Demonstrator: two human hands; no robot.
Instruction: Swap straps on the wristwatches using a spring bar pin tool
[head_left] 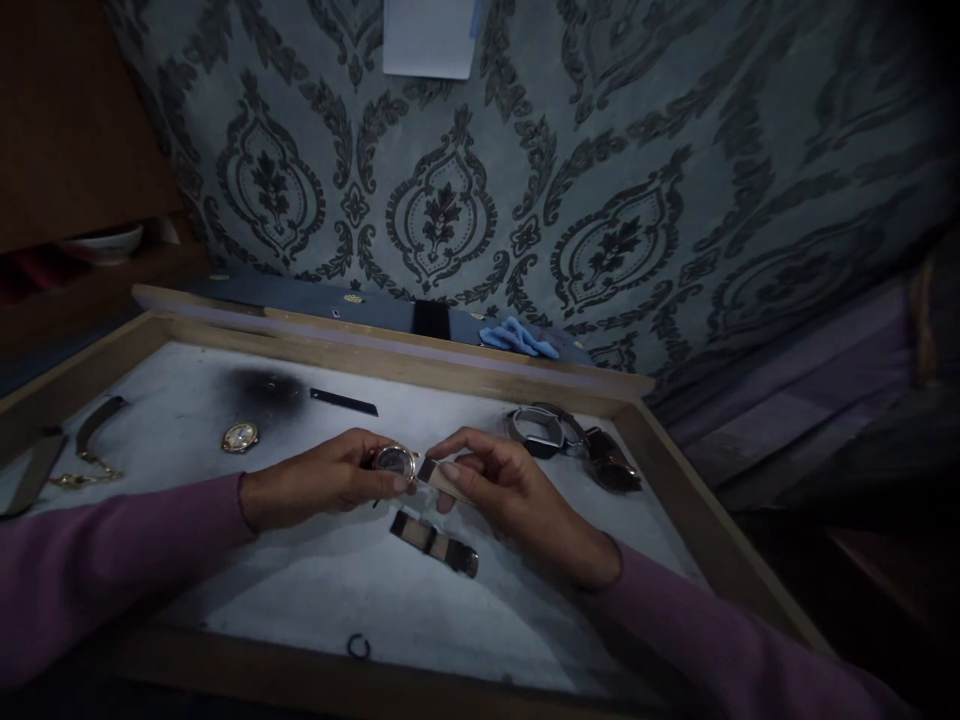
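Left hand (322, 485) pinches the watch (395, 461) by its case; right hand (510, 490) pinches the strap (448, 480). Small, probably light and fragile; best gripped by the case rim.

Bare tray floor (315, 590) near front rim; loose strap (435, 541) below hands; watches (574, 440) crowding right

Dim bench scene with several parts hidden or cut off.
The watch (395, 461) dial was too dark and small to read; the left hand (322, 485) covered its far side, the right hand (499, 490) hid part of the strap (448, 482), and both sleeves ran off the frame's lower edge.
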